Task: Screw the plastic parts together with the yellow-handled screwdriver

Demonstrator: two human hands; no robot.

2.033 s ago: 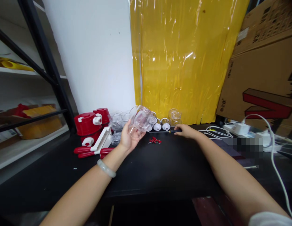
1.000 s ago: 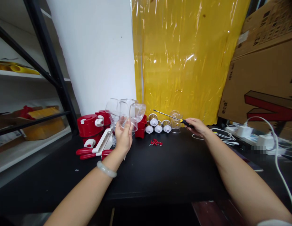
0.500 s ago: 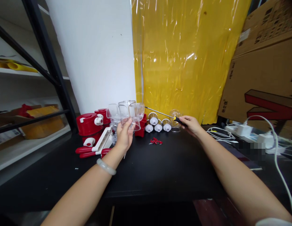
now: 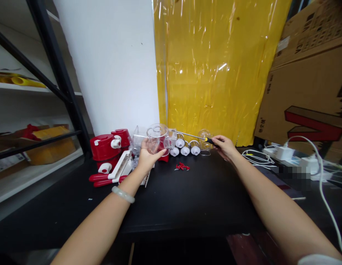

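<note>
My left hand [image 4: 150,152] is closed around a clear plastic housing [image 4: 157,133], a round body with side openings, held above the black table. Between the thumb and fingers of my right hand [image 4: 224,146] is the black and yellow handle of a screwdriver [image 4: 197,137]. Its long shaft points left, and the tip is close to the right side of the clear housing; whether they touch I cannot tell. Below and between the hands lies a small heap of red-headed screws [image 4: 182,167]. White and gold cylinders [image 4: 184,150] are stacked behind, near the shaft.
Red pots [image 4: 102,147] with white fittings and red-handled white levers [image 4: 119,170] stand at the left. Another clear part [image 4: 205,143] sits behind the screwdriver. White cables and chargers [image 4: 287,151] lie right, before a large cardboard box [image 4: 306,88]. A black-framed shelf [image 4: 56,70] borders the left.
The clear housing has turned and come down slightly to the right in my left hand. The screwdriver stays in my right hand, its tip slightly lower and further right.
</note>
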